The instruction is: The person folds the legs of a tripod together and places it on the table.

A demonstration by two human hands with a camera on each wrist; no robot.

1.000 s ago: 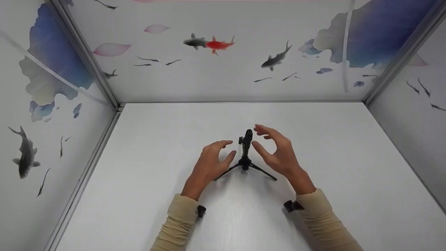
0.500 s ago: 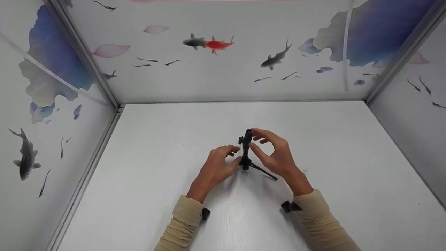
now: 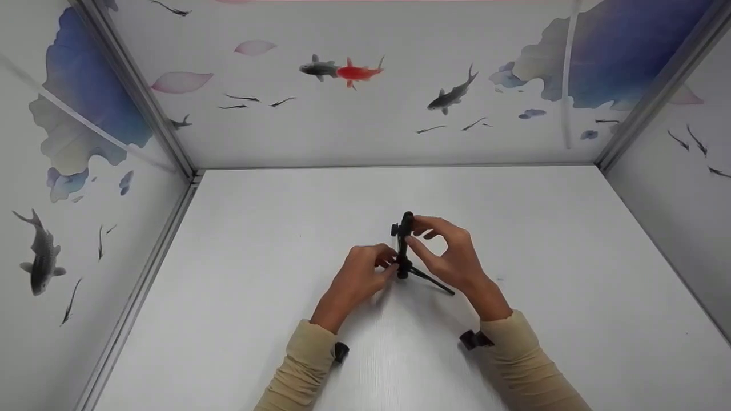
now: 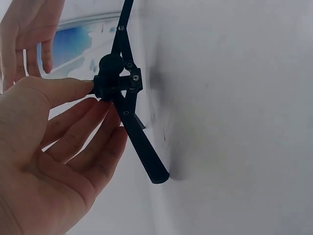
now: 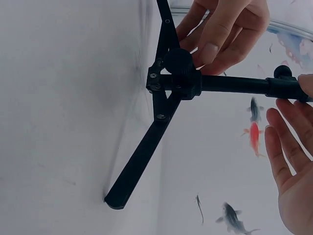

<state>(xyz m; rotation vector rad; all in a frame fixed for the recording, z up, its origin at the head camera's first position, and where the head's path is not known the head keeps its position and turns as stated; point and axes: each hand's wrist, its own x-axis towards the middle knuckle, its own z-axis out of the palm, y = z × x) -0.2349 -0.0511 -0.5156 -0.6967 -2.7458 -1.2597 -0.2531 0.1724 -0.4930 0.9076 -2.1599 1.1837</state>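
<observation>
My left hand (image 3: 362, 277) pinches the leg hub (image 4: 108, 82) and my right hand (image 3: 454, 257) grips the upper post (image 5: 283, 88) of the black mini tripod (image 3: 402, 250), which stands upright on the white tabletop (image 3: 228, 251) between them.

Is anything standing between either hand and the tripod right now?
No, nothing visible. The left hand pinches the tripod near where its legs meet; the right hand is at its upper post.
</observation>
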